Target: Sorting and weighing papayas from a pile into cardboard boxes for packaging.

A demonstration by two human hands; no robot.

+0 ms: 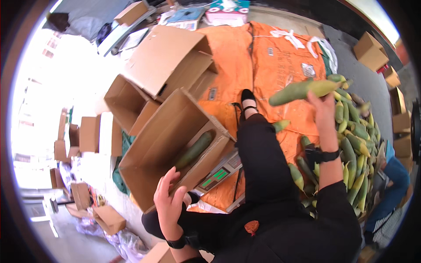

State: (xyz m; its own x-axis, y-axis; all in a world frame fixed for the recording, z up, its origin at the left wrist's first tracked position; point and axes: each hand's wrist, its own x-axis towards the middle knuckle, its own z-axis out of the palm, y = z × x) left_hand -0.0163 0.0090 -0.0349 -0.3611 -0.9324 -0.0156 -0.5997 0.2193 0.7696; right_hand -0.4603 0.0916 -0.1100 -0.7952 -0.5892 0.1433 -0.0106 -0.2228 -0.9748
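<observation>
Vegetable (298, 92) in right hand (323, 110) — lettered orange cloth (272, 65)

Can't see much of the scale (234, 163): the box (153, 140) covers its top, and the readout (214, 179) is too small to read. On the right hand (323, 109), the fingers are mostly lost behind the held gourd (289, 94). The pile (358, 149) hides most of the orange sheet's (272, 57) right edge. One loose gourd (281, 125) mid-sheet is partly behind the leg (261, 162). Bottom edge chops off a carton (158, 254).
</observation>
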